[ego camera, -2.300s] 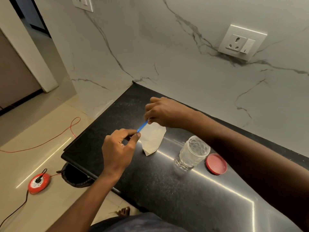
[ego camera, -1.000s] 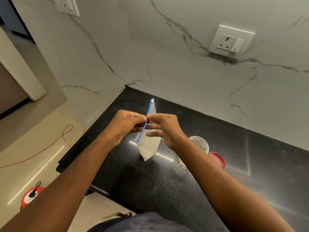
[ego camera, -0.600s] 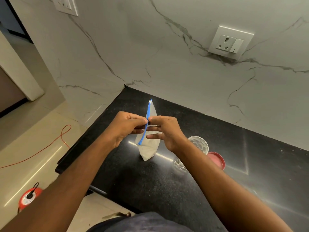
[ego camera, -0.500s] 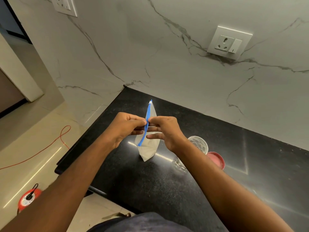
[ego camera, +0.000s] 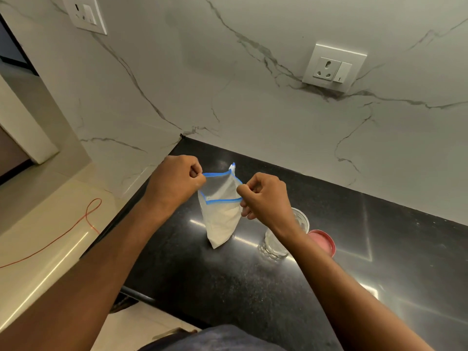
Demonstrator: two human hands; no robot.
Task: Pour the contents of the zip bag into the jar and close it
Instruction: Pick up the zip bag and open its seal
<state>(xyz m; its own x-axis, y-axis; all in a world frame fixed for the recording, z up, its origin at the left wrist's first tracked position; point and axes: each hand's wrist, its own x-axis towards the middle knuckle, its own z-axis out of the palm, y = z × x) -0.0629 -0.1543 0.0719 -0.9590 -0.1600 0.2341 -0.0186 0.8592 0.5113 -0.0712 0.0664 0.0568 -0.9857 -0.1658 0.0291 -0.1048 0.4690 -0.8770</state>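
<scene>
A clear zip bag (ego camera: 220, 219) with a blue zip strip hangs above the black counter (ego camera: 228, 282), holding pale powder in its lower part. Its mouth is pulled wide apart. My left hand (ego camera: 174, 183) pinches the left lip of the bag. My right hand (ego camera: 266, 196) pinches the right lip. The clear glass jar (ego camera: 276, 245) stands on the counter just right of the bag, partly hidden behind my right wrist, with no lid on it. Its red lid (ego camera: 323, 243) lies flat on the counter to the jar's right.
A marble wall rises directly behind the counter, with a socket plate (ego camera: 333, 68) on the right and a switch plate (ego camera: 84, 13) at upper left. The counter's left edge drops to a tiled floor where a red cable (ego camera: 87, 219) lies.
The bag's zip was closed and held edge-on between both hands. My hands have moved apart and the mouth is now wide apart.
</scene>
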